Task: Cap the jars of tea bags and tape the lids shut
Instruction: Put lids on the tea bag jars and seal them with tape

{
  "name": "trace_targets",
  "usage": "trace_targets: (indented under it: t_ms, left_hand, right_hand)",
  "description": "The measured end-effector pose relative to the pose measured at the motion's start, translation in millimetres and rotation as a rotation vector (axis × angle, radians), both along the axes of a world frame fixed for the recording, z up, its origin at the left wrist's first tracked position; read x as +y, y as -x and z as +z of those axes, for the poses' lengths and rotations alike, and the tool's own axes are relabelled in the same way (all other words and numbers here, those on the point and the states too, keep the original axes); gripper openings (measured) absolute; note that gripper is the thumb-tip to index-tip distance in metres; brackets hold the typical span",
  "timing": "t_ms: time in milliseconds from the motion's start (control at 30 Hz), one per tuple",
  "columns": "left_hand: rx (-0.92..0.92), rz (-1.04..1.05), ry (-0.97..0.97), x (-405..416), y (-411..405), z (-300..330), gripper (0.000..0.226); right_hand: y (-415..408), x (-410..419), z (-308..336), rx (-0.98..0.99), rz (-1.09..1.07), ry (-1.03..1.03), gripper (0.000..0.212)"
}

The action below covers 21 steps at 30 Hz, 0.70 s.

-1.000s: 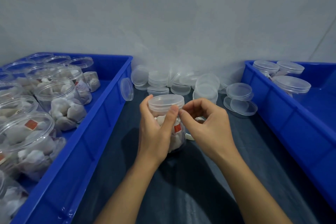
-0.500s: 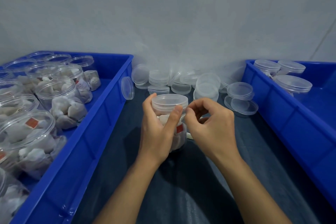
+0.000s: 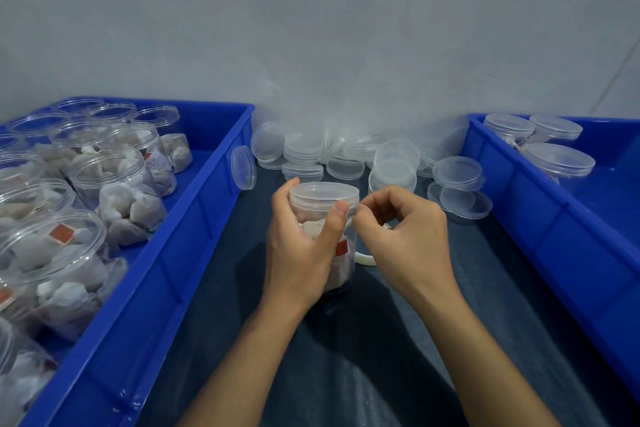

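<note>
A clear jar of tea bags (image 3: 343, 265) stands on the dark mat in the middle, with a clear lid (image 3: 323, 192) on top. My left hand (image 3: 301, 250) grips the jar from the left, thumb up against the lid's edge. My right hand (image 3: 401, 236) is at the lid's right side, thumb and forefinger pinched together at the rim; whether they hold clear tape is too faint to tell. A white tape roll (image 3: 365, 258) peeks out behind the jar, under my right hand.
Left blue crate (image 3: 194, 218) holds several open jars of tea bags (image 3: 117, 191). Right blue crate (image 3: 540, 218) holds capped jars (image 3: 557, 163). Loose clear lids (image 3: 391, 163) are piled along the grey wall behind the jar.
My right hand's pinch has shifted slightly right and up along the lid's rim. The left hand keeps its grip and the jar stays in place.
</note>
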<state>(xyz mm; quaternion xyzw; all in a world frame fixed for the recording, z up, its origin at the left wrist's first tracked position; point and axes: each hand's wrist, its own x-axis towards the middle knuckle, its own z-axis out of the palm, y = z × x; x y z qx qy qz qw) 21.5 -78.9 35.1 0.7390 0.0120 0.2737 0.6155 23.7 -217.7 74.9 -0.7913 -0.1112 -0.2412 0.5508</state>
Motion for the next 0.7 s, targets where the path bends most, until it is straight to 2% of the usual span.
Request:
trace_targets:
  t_ms: [167, 333, 467, 567, 633, 700]
  left_hand:
    - [0.005, -0.01, 0.005, 0.3, 0.9, 0.1, 0.083]
    - [0.035, -0.075, 0.121, 2.4, 1.6, 3.2, 0.072]
    - [0.04, -0.145, 0.241, 2.9, 1.4, 7.5, 0.069]
    - [0.053, -0.176, 0.263, 1.6, 1.4, 7.3, 0.07]
    - [0.065, -0.202, 0.267, 1.4, 1.7, 6.6, 0.069]
    - [0.069, -0.217, 0.267, 2.0, 1.9, 6.3, 0.07]
  right_hand:
    - [1.2, -0.9, 4.3, 0.14, 0.073, -0.102, 0.006]
    - [-1.8, -4.3, 2.5, 0.208, 0.123, -0.165, 0.005]
    - [-6.5, -10.4, -0.4, 0.2, 0.176, -0.231, 0.02]
    - [-5.3, -11.3, -1.1, 0.203, 0.275, -0.311, 0.017]
    - [-3.2, -9.0, -3.0, 0.201, 0.305, -0.279, 0.034]
    - [-1.2, -5.0, -4.0, 0.18, 0.283, -0.2, 0.037]
